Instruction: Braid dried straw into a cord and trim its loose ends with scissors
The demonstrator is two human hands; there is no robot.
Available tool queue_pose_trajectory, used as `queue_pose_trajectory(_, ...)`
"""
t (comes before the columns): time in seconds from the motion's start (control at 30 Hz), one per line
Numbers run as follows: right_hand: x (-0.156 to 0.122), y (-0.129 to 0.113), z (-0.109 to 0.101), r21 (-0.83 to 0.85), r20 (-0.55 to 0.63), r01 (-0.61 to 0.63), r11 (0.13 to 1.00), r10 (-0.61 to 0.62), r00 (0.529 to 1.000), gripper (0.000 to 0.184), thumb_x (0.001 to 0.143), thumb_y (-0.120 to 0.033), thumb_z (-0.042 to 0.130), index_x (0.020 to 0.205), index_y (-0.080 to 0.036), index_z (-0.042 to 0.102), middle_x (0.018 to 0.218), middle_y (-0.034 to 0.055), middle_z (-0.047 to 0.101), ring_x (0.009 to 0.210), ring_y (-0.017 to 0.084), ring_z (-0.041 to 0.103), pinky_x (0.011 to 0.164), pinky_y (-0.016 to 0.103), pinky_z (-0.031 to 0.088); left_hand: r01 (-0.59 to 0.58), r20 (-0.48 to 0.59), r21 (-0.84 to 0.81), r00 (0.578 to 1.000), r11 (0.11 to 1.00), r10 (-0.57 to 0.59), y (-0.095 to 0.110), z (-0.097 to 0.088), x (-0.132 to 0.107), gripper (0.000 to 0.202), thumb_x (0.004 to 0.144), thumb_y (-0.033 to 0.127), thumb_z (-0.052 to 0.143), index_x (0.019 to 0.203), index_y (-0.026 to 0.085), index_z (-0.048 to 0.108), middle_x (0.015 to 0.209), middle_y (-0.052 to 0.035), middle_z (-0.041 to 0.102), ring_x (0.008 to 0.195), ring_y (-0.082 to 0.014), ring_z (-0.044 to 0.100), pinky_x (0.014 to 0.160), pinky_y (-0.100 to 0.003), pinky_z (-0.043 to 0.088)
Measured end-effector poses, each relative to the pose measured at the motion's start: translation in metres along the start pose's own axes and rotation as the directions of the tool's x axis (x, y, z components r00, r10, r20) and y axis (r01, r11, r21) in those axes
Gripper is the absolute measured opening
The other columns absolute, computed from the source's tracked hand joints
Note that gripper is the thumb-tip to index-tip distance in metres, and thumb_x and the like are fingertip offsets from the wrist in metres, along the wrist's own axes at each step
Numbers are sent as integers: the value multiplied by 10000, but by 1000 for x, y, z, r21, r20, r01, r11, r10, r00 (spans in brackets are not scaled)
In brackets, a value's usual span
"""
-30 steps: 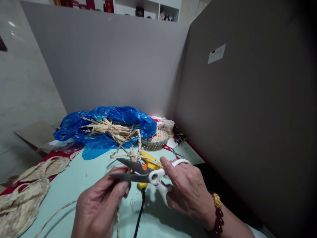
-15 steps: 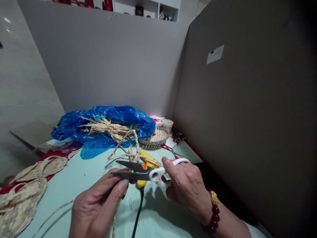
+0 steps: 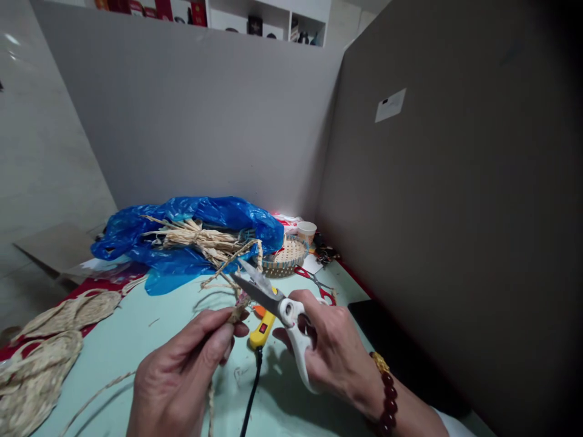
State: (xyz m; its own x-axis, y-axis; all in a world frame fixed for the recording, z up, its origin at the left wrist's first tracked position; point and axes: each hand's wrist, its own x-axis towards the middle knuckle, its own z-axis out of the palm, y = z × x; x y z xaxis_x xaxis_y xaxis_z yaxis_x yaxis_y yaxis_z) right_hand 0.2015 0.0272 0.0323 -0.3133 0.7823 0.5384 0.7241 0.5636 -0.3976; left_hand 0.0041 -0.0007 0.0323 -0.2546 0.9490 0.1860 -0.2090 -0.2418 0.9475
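Observation:
My left hand pinches a piece of braided straw cord between thumb and fingers, and its upper part rises toward the bag. My right hand grips white-handled scissors with dark blades, which are parted and angled up to the left, just above the pinched straw. Behind the scissors lies a yellow hot glue gun with a black cord and a red switch, partly hidden by the blades. A thin straw strand trails left from under my left hand.
A blue plastic bag holds a bundle of dry straw at the back. Near it stand a woven basket, a paper cup and red-handled scissors. Woven straw soles lie at left. Grey partitions enclose the table.
The scissors have tilted upward and shifted off the straw, their blades now above my left fingers. My right hand has turned, and more of the straw in my left pinch shows.

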Motion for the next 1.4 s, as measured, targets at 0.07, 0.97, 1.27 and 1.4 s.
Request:
queue_pose_trajectory(0.07,0,2,-2,-37,-19,42,998,-43,999,224,750,-215,574,968,-179,535,591,-36,540,492,132,438,515,266,250,18,-23,-10,1000,1000,-19,-1,-2,0,235,676,350,814,897,273,792,914,-2,790,786,-159,720,621,-130,544)
queue_pose_trajectory(0.97,-2,25,-4,-460,-155,299,836,-407,900,518,666,-64,480,1177,-121,539,639,11,654,548,175,534,578,307,336,-103,-136,63,984,993,111,7,-1,-5,125,699,270,777,821,252,799,913,8,783,858,-199,717,770,-225,575)
queue_pose_trajectory(1.27,-3,24,-2,-330,-74,228,916,-265,961,351,671,-57,455,986,-149,580,573,-5,585,487,149,466,515,277,293,-107,-154,124,980,987,125,14,5,-5,115,645,303,803,745,248,793,777,0,772,756,-200,720,782,-262,581)
queue_pose_trajectory(1.4,2,17,5,116,-51,-74,990,81,995,94,779,-118,536,838,-190,543,600,-31,538,511,121,455,513,244,330,-51,-53,91,997,994,56,19,10,-5,198,618,352,811,767,222,791,799,-29,760,699,-203,700,668,-248,579)
